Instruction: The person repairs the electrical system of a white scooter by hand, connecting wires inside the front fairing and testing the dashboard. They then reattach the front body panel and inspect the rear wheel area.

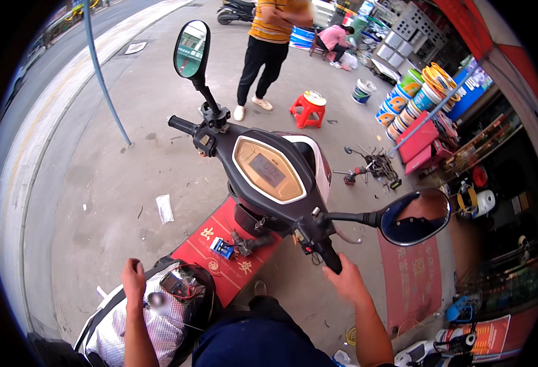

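My right hand (pixel 345 278) is closed around the rear end of the black right handlebar grip (pixel 328 255) of an electric scooter. Ahead of it are the switch housing (pixel 309 237) and a brake lever (pixel 347 237). My left hand (pixel 133 280) is raised over the silver quilted seat cover (pixel 119 327), its fingers loosely curled with nothing visible in them. Beside that hand, a multimeter (pixel 174 284) with red and black leads rests on the seat. The scooter's gold-framed dashboard (pixel 269 170) has a lit display, and its left grip (pixel 182 125) is unheld.
On the red footboard mat (pixel 220 281) lie a blue-and-white box (pixel 222 248) and dark tools. A person in a striped shirt (pixel 272 24) stands ahead, near a red stool (pixel 309 110). Metal parts (pixel 376 166) lie on the ground at right; a blue pole (pixel 103 79) stands left.
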Available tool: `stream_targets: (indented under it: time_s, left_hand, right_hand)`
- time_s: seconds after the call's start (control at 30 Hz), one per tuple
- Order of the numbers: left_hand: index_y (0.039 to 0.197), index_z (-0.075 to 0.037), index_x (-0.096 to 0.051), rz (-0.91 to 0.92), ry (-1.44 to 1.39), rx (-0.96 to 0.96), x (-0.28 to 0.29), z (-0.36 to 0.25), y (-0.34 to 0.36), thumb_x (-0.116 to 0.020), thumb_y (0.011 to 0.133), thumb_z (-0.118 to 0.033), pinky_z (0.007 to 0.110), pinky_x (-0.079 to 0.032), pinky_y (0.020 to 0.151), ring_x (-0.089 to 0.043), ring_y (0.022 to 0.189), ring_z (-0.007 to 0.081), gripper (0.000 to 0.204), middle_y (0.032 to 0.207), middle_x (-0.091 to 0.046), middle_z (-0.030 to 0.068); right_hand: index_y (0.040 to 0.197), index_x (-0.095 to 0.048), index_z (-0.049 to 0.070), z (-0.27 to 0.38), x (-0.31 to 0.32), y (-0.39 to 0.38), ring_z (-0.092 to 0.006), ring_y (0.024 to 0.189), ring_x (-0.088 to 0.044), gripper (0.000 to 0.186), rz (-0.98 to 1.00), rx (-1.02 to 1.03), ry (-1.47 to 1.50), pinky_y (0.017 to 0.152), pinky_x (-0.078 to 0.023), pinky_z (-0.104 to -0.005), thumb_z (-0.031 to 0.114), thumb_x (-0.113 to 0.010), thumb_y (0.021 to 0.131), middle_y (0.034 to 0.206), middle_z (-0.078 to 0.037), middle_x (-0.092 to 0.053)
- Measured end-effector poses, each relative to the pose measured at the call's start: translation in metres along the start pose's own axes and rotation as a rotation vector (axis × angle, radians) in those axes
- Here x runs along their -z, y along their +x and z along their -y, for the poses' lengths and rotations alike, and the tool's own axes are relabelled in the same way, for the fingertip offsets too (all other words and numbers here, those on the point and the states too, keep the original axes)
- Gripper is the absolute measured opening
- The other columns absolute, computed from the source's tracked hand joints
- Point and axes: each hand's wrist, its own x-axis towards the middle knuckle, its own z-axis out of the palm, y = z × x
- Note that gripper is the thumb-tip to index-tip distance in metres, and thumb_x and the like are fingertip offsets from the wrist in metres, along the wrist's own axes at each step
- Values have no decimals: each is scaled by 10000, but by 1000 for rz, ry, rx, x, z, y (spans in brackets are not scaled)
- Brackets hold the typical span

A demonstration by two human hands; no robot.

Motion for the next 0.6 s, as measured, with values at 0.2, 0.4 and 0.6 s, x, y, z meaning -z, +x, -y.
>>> stream_targets:
  time_s: [0.2, 0.4, 0.6]
  left_hand:
    - [853, 28, -631, 353, 411, 87, 3, 116, 21, -578, 781, -131, 471, -483, 784, -605, 851, 398, 183, 873, -633, 238]
    - [854, 17, -644, 323, 450, 47, -6, 112, 13, -565, 771, -147, 461, -473, 812, -597, 868, 387, 200, 880, -634, 226]
    - [845, 30, -650, 289, 368, 153, -14, 135, 17, -576, 775, -175, 459, -476, 805, -613, 859, 381, 229, 863, -644, 222]
  right_hand:
    - [1086, -546, -2, 13, -10, -6, -409, 823, -638, 445, -83, -119, -113, 709, -492, -439, 307, -680, 796, 853, -245, -647]
    - [1011, -547, 23, 21, -16, -9, -421, 815, -629, 389, -160, -167, -179, 704, -491, -448, 316, -676, 790, 829, -238, -647]
    - [942, -532, 20, 22, -24, -11, -421, 812, -622, 365, -220, -170, -207, 687, -483, -456, 309, -684, 780, 810, -227, -643]
